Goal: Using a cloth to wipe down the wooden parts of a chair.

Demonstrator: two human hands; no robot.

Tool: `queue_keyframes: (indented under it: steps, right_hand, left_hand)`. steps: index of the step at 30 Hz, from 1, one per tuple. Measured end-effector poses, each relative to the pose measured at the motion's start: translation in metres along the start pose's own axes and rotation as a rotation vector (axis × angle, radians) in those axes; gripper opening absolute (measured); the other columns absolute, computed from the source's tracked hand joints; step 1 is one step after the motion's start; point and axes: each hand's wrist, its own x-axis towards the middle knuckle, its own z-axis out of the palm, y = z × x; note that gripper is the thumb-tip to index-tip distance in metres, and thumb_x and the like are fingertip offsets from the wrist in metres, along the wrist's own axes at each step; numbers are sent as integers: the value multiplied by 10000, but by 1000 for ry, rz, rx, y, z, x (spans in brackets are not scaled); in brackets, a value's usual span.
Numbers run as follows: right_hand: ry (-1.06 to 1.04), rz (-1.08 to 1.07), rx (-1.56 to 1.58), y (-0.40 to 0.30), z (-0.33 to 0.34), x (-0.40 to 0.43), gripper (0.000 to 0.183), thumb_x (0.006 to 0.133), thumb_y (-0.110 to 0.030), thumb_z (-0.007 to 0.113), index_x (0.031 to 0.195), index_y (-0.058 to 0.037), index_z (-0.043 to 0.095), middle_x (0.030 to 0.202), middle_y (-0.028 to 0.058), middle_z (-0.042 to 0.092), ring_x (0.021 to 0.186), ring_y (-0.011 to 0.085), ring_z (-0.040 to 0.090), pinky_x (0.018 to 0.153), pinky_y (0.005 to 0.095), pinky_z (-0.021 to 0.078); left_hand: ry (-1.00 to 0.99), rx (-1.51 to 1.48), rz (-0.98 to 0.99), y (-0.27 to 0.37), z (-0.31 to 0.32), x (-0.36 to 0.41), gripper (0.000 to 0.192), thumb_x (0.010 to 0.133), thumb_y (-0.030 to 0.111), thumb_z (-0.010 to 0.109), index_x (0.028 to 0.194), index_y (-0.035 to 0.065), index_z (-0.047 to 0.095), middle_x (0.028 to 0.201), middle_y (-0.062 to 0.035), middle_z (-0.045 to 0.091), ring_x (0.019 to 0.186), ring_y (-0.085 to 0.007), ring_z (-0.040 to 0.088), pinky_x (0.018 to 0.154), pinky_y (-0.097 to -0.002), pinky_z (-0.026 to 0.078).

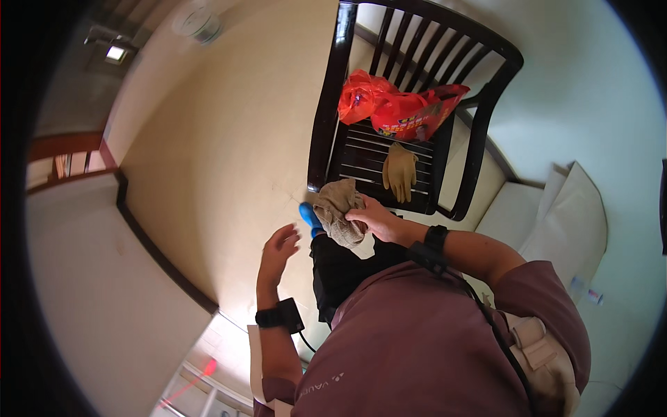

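My right hand (378, 216) grips a crumpled grey-brown cloth (340, 211) in front of my legs. My left hand (281, 245) hangs to the left of the cloth, fingers apart and holding nothing. Past the cloth stands a dark wooden slatted armchair (359, 151). A tan rubber glove (401, 169) lies on its seat, near the front edge. Behind the glove, a red printed bag (411, 117) and a thin red plastic bag (362, 96) rest side by side against the chair's back.
A blue shoe (310, 215) shows on the floor below the cloth. White board or sheet pieces (557, 224) lean by the wall at right. A pale wall with dark skirting (161, 250) is at left. A see-through container (203, 26) stands at the upper left.
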Motion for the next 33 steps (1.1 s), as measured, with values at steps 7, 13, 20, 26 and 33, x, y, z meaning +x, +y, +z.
queue_keyframes:
  steps: [7,13,20,26,33]
  right_hand:
    - [187,34,33,27,45,53,496,815,-42,567,1292,-42,432,1172,88,563,1053,209,584,891,386,490]
    - [337,83,95,39,118,73,508,821,-103,593,1301,-49,434,1191,96,560,1066,233,584,880,422,504]
    - [367,-51,185,33,143,70,467,798,-130,647,1232,-47,497,1170,92,568,1061,214,566,898,399,466]
    - [477,-121,272,28,148,62,514,803,-106,664,1266,-55,449,1180,94,557,1070,232,576,882,403,505]
    - [465,-157,203,10,130,76,426,817,-55,591,1233,-66,496,1107,68,603,987,218,627,818,405,543]
  left_hand:
    - [71,1253,-60,-91,-168,10,446,828,266,655,1193,23,570,1090,-229,625,1001,-306,632,817,-359,511]
    - [66,487,-421,-131,-271,29,419,860,242,620,1219,37,552,1015,-149,657,880,-231,660,674,-349,528]
    - [68,409,-437,-108,-311,64,347,890,228,573,1191,56,551,911,-65,632,829,-168,647,651,-321,518]
    - [27,402,-307,-99,-326,100,304,890,216,583,1143,47,569,893,-66,644,789,-162,646,643,-310,520]
    - [59,373,-141,-86,-321,102,328,894,189,559,1186,38,552,956,-76,651,873,-162,639,717,-302,510]
